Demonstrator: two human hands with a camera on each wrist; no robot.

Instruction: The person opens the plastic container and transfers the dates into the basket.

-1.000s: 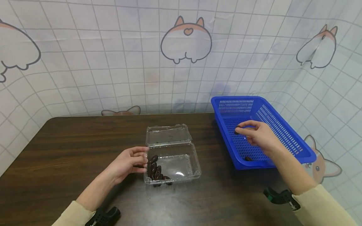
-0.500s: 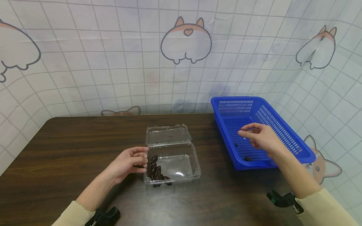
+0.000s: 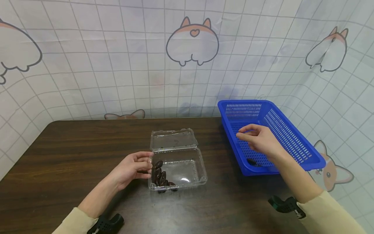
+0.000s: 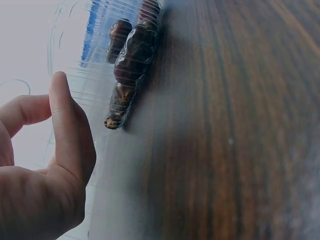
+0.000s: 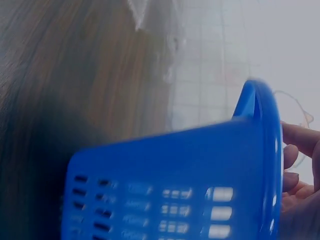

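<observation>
A clear plastic clamshell box [image 3: 187, 165] stands on the table with its lid [image 3: 174, 139] folded back. Several dark brown dates [image 3: 159, 177] lie along its left side; the left wrist view shows their wrinkled skins [image 4: 134, 57] through the plastic. My left hand [image 3: 131, 170] rests its outstretched fingers against the box's left wall. Over the blue plastic basket [image 3: 284, 143] hovers my right hand [image 3: 260, 139], fingers loosely bent and nothing between them. A dark date [image 3: 252, 161] lies on the basket floor beneath. The right wrist view shows those fingers partly behind the basket rim [image 5: 272, 165].
The basket stands at the table's right end, close to the tiled-pattern wall sheet [image 3: 131, 65]. Brown wood-grain table [image 3: 73, 146] runs left of the box and in front of it. A black wrist mount [image 3: 286, 204] sits below the right forearm.
My right hand lets go of a date, which drops into the basket; the hand then shifts a little to the left. The left hand and the box stay in place.
</observation>
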